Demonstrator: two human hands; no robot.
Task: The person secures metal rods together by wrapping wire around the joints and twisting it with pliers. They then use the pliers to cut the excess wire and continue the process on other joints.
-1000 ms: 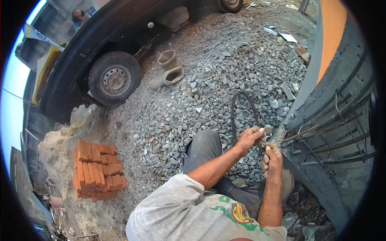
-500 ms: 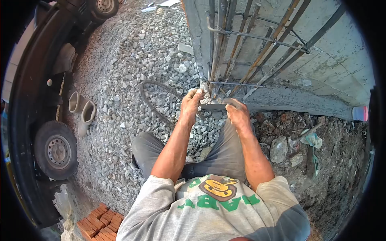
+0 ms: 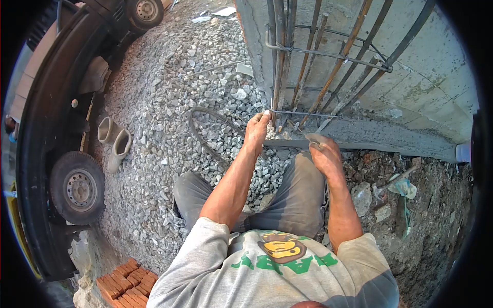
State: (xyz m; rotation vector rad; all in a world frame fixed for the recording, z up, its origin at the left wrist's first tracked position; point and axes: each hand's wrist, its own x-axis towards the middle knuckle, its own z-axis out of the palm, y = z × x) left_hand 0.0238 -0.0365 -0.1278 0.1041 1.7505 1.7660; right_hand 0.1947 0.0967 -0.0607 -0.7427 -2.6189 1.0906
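Dark steel bars (image 3: 357, 43) are set beside a concrete wall (image 3: 421, 102) and are crossed low down by a thin rod (image 3: 308, 114). At the right edge a pale tub (image 3: 463, 152) is seen, its contents hidden. The rod's near end is met by the left hand (image 3: 258, 128) at the fingertips; whether they are clamped on it cannot be told. The right hand (image 3: 325, 153) is held below the rod, apart from it, fingers curled; what is gripped cannot be made out.
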